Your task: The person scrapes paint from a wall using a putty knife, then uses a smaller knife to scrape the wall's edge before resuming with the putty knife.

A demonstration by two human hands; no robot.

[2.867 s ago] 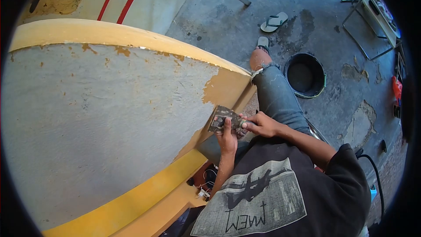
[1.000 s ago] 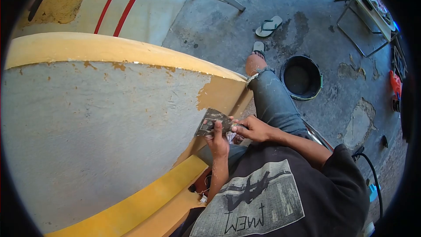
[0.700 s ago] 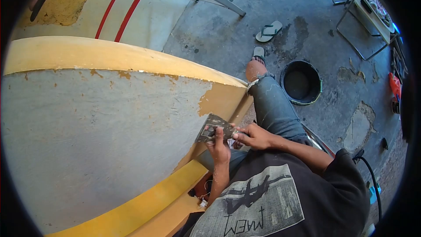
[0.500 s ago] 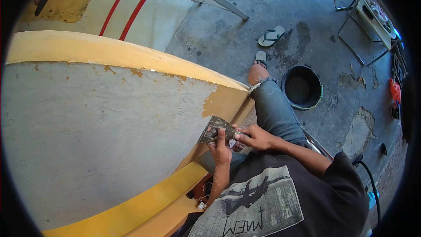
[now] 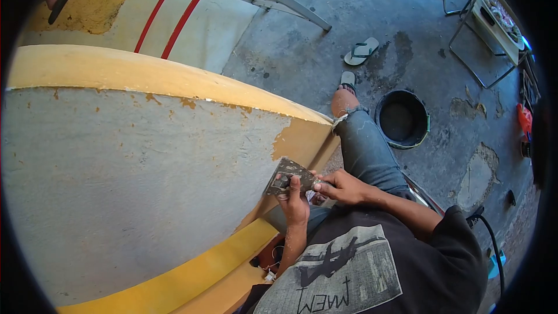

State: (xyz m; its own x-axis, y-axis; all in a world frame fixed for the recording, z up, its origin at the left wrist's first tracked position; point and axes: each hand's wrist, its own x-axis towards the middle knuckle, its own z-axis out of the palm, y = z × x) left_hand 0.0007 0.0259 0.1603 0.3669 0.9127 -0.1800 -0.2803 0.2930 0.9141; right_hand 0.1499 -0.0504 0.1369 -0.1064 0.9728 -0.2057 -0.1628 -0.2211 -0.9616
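A putty knife (image 5: 297, 173) spattered with dried filler is held in front of my body, close to the wall's right-hand edge. The fingers of my right hand (image 5: 344, 187) are wrapped around its handle end. My left hand (image 5: 296, 204) grips the blade from below, the thumb pressed upright against its face. Beside that thumb, a small dark patch shows on the blade. Beyond the blade is a grey scraped wall (image 5: 139, 180), with leftover tan paint along its edge.
A yellow ledge (image 5: 192, 261) runs below the wall, and a cream edge (image 5: 163, 78) borders its top. A ladder (image 5: 279, 3) with red braces stands behind. On the concrete floor are a black bucket (image 5: 401, 119), a loose flip-flop (image 5: 361, 51) and a folding chair (image 5: 488, 29).
The whole view has shifted slightly downward and right. Both hands keep their hold on the putty knife, with hardly any change in their grip.
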